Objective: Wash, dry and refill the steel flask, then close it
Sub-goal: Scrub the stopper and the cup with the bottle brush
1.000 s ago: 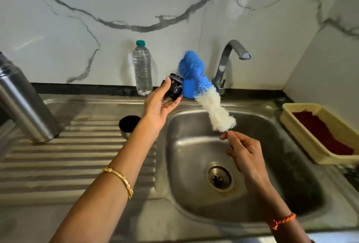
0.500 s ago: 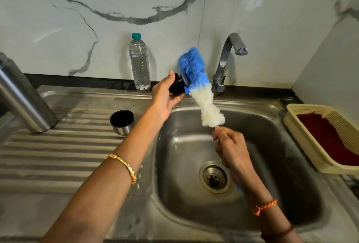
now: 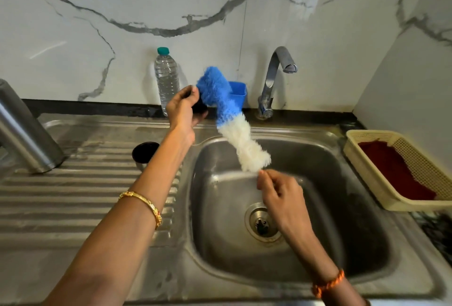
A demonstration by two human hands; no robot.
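Up over the sink, left hand (image 3: 183, 110) grips the black stopper (image 3: 199, 108); right hand (image 3: 281, 190) pinches the brush (image 3: 230, 119) against it.

White marble wall (image 3: 122, 24) with grey veins met a second wall (image 3: 415, 73) at the right corner; a black ledge (image 3: 97, 107) ran along its foot.

one head-worn view looks forward and down over a steel sink (image 3: 318, 149) from close in, facing the marble wall (image 3: 122, 12) behind it. both forearms reach in from the bottom edge. the drainboard (image 3: 61, 195) fills the left, a corner wall the right.
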